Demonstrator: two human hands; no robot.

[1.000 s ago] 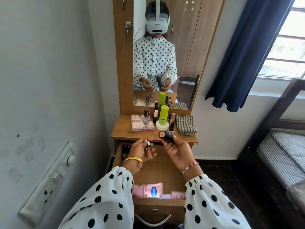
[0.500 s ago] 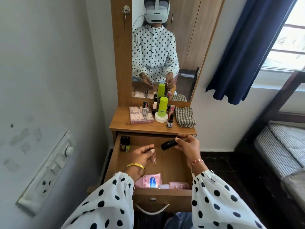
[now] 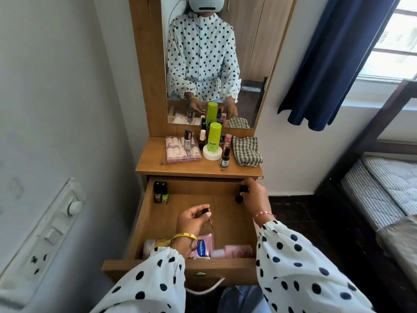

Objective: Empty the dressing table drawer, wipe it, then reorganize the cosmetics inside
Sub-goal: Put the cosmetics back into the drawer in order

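The wooden drawer (image 3: 225, 219) of the dressing table stands pulled out. My left hand (image 3: 191, 219) hovers over its middle, holding a small pink-tinted bottle (image 3: 208, 221) by its dark cap. My right hand (image 3: 253, 198) is at the drawer's back right corner, gripping a black tube (image 3: 241, 194) held upright there. Two small bottles (image 3: 161, 193), one black and one green, stand in the back left corner. A pink Vaseline pack (image 3: 204, 246) and a pink bottle (image 3: 234, 251) lie along the front wall.
On the tabletop (image 3: 153, 164) sit a pink box of rolls (image 3: 179, 151), a lime-green bottle (image 3: 214, 137) on a white jar, several small bottles and a checked cloth (image 3: 247, 151). A mirror stands behind. A wall with a switch panel (image 3: 45, 236) is left, a bed (image 3: 381, 190) right.
Both hands dropped from above the tabletop edge into the drawer. My right hand carried the black tube to the back right corner; my left hand lowered the small bottle over the middle.
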